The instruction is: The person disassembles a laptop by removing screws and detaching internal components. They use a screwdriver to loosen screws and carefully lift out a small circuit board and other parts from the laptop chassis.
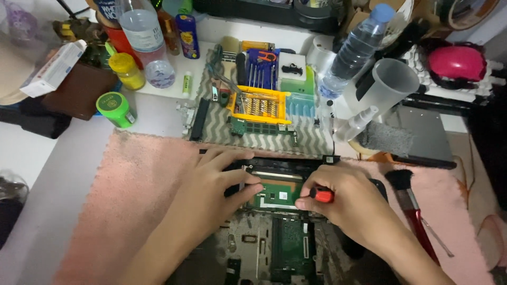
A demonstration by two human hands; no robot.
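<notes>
The fingers (309, 199) of the right hand (346, 203) are pinched narrow around a small red-handled screwdriver (322, 195), its tip pointing toward the small green circuit board (277, 192) that sits in the upper part of an opened laptop chassis (264, 232). The fingers (240, 158) of the left hand (208, 195) are spread wide and lie flat on the chassis just left of that board, holding nothing, with the thumb reaching to the board's left edge.

Judging by how things lie, the work is well under way: the chassis is already open, its inner boards are bare, and a loose long green board (261, 128) lies beyond the chassis on the chevron cloth (311, 140), just below a yellow bit holder (259, 105). The small green circuit board is still seated in the chassis, so it looks not yet freed; whether any screws remain in it is too small to tell.

The chassis rests on a pink mat (132, 200) on the tabletop (58, 174). To the right of the chassis lies a red-handled brush (412, 206); beyond it, past the bit holder, stand a clear water bottle (354, 50) and a green-lidded jar (115, 109).
</notes>
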